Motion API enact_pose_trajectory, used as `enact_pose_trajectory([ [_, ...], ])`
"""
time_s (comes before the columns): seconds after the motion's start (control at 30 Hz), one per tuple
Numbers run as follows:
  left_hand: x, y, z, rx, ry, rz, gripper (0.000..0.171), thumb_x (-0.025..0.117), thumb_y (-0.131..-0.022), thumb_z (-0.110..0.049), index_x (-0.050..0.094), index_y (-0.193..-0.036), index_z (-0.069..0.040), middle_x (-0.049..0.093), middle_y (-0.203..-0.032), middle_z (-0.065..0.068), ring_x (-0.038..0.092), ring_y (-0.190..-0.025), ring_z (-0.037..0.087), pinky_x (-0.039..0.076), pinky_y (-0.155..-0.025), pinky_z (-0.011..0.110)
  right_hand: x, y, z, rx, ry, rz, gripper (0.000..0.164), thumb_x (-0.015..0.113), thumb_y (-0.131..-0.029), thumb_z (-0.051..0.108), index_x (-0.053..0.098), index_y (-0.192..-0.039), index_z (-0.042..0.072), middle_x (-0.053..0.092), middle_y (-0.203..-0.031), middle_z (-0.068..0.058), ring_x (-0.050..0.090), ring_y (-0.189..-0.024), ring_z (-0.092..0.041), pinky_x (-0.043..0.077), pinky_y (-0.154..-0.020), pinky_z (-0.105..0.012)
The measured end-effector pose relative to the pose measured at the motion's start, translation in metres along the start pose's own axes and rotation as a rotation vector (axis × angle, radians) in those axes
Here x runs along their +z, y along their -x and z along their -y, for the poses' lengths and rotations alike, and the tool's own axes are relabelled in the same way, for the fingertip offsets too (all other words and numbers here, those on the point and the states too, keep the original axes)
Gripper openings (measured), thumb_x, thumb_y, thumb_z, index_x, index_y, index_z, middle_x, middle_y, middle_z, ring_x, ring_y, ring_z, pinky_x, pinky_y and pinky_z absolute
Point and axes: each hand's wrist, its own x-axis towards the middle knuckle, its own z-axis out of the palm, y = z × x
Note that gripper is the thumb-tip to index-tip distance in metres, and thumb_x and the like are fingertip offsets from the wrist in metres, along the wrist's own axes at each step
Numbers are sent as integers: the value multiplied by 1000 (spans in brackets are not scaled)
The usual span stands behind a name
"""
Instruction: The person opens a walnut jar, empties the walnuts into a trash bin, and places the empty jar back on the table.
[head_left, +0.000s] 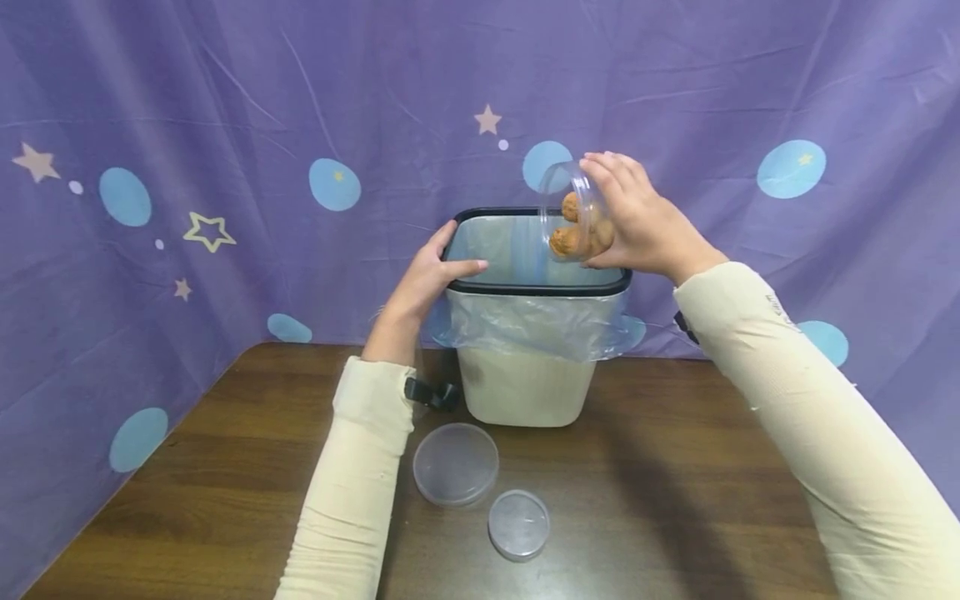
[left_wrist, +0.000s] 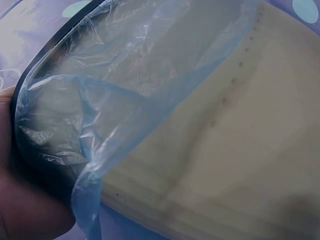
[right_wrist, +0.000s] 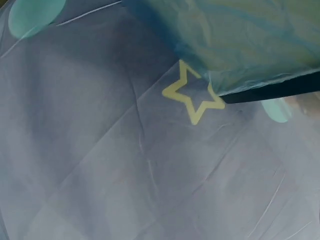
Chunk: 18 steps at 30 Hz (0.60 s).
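A cream trash bin point(head_left: 525, 387) with a black rim stands on the table, a bluish plastic bag point(head_left: 517, 325) lining it and folded over the outside. My left hand point(head_left: 420, 283) grips its left rim, thumb over the inner side. In the left wrist view, part of that hand point(left_wrist: 30, 205) shows beside the rim and the bag point(left_wrist: 120, 115). Above the bin's right side, my right hand point(head_left: 648, 221) holds a clear plastic tub point(head_left: 553, 179) tipped sideways, mouth facing left. Several brown, wrinkled, walnut-like balls point(head_left: 565, 242) lie inside it. The right wrist view shows neither tub nor right hand.
Two clear round plastic pieces lie on the brown wooden table point(head_left: 225, 467) before the bin: a larger lid-like disc point(head_left: 456, 464) and a smaller shallow one point(head_left: 519, 524). A purple curtain point(head_left: 420, 83) with stars and spots hangs close behind the bin.
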Motion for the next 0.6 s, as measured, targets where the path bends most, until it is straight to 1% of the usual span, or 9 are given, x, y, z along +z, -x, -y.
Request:
enact_pose_trajectory([
  [0.1,-2,0,-1,-5,-5,-2,88,70,-80,-14,17,-151,-8,14,-158,3,8,-143,12,10,-116,28,0,-2,1,6,-3,-3,113,93,-47,17,30,-138,-8,37,-139,-27,29,-130,-41,21,-114,-44],
  [0.27,-2,-1,0,-7,-6,1,88,70,-80,-15,17,-151,-8,13,-158,2,7,-143,12,9,-116,28,-1,-3,1,7,-30,-30,113,93,-47,18,31,-137,-10,38,-138,-27,30,-130,-41,21,-114,-43],
  [0.4,-2,0,0,-7,-12,3,88,70,-80,-15,17,-151,-9,13,-158,3,7,-143,12,9,-116,28,-2,-2,0,-23,-56,-51,114,94,-45,20,31,-135,-13,39,-136,-29,33,-127,-41,19,-113,-44],
  [0.5,-1,0,0,-5,-14,1,89,70,-80,-15,17,-151,-8,13,-158,3,8,-143,12,9,-116,28,-3,-2,-1,-41,-35,-53,114,93,-46,21,32,-135,-13,40,-135,-30,34,-126,-42,19,-113,-44],
  [0.6,-1,0,-1,-6,-19,2,89,70,-79,-15,17,-151,-9,13,-158,3,7,-144,12,10,-116,29,-4,-1,-1,-29,-18,-52,114,94,-45,20,32,-135,-13,39,-135,-30,33,-127,-42,19,-114,-43],
])
